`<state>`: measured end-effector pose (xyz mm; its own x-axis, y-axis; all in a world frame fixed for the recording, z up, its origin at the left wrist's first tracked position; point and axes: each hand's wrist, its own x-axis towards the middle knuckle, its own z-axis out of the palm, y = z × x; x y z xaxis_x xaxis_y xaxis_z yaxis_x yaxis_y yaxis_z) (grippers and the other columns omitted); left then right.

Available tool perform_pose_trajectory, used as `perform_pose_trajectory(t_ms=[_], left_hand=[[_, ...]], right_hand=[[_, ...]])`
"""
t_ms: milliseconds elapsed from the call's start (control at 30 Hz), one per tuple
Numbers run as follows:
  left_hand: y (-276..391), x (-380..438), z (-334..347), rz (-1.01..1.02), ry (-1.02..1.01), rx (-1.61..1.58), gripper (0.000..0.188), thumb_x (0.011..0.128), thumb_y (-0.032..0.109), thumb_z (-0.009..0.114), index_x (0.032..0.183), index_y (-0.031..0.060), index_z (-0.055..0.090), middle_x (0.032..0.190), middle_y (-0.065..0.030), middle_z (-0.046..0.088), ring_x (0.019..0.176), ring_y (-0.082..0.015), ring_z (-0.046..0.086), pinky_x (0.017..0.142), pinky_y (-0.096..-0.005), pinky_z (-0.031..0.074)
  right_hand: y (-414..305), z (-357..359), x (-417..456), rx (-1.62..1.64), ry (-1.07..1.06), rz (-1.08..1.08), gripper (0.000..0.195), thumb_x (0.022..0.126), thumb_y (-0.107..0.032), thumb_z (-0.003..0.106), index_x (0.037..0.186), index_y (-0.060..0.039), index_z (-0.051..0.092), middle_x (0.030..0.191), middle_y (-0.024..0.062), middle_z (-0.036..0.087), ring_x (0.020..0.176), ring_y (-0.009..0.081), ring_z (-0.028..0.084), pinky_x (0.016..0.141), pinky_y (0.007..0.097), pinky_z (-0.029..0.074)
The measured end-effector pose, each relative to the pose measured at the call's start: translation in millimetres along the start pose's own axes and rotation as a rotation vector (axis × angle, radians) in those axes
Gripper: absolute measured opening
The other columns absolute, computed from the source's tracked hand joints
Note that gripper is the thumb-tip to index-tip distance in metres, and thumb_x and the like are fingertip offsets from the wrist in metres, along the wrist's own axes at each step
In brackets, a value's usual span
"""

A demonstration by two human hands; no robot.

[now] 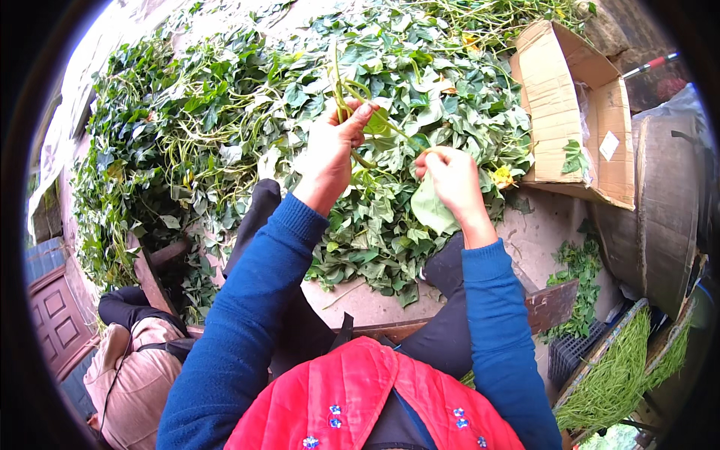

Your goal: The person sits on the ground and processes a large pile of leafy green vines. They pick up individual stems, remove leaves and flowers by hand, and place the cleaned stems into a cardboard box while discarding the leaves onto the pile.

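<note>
My left hand (pixel 337 146) is raised over a large heap of leafy green vines (pixel 388 208), its fingers closed around several green stems (pixel 338 84). To its right, my right hand (pixel 453 177) pinches a thin stem that runs across from the left hand. A broad pale green leaf (pixel 432 207) hangs just below the right hand's fingers. Another leaf (pixel 378 121) shows between the two hands, beside the left thumb. The heap spreads on the floor in front of me and reaches between my legs.
An open cardboard box (pixel 554 112) lies right of the heap, with a larger carton (pixel 666 208) beyond. Lower right are a dark plastic crate (pixel 571 350) and containers of thin green stems (pixel 610 377). A person (pixel 143 365) sits lower left, near a wooden board (pixel 151 275).
</note>
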<state>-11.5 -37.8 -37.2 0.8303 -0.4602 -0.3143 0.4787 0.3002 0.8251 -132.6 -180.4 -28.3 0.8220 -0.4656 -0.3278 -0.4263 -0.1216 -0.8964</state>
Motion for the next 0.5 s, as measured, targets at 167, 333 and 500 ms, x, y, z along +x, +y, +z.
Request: perform_pose_trajectory(t_ms=[167, 333, 500], left_hand=[[18.8, 5.1, -5.6, 0.043, 0.006, -0.239, 0.018, 0.087, 0.017, 0.062, 0.096, 0.0026, 0.059, 0.071, 0.0032, 0.048, 0.059, -0.0038, 0.041, 0.051, -0.0175, 0.035], [1.7, -4.1, 5.8, -0.187, -0.188, 0.076, 0.021, 0.086, 0.018, 0.063, 0.096, -0.0005, 0.063, 0.068, 0.0044, 0.047, 0.058, -0.0045, 0.04, 0.053, -0.0174, 0.034], [-12.2, -12.4, -1.9, -0.26, -0.409, 0.245, 0.013, 0.087, 0.018, 0.061, 0.09, 0.006, 0.062, 0.072, 0.0059, 0.055, 0.064, -0.0027, 0.045, 0.058, -0.0189, 0.036]], right_hand=[[19.1, -29.9, 17.6, 0.048, 0.42, -0.039, 0.018, 0.084, -0.004, 0.051, 0.091, 0.0035, 0.065, 0.083, 0.0096, 0.066, 0.077, 0.0161, 0.062, 0.071, 0.0267, 0.049], [-9.1, -10.1, 3.6, -0.017, 0.4, -0.523, 0.027, 0.083, -0.015, 0.065, 0.105, 0.0009, 0.062, 0.103, 0.0131, 0.062, 0.099, 0.0245, 0.057, 0.089, 0.0325, 0.043], [-7.1, 26.6, 6.8, 0.08, 0.092, -0.453, 0.022, 0.081, -0.013, 0.068, 0.095, 0.0025, 0.064, 0.088, 0.0095, 0.064, 0.077, 0.0171, 0.061, 0.073, 0.0271, 0.048]])
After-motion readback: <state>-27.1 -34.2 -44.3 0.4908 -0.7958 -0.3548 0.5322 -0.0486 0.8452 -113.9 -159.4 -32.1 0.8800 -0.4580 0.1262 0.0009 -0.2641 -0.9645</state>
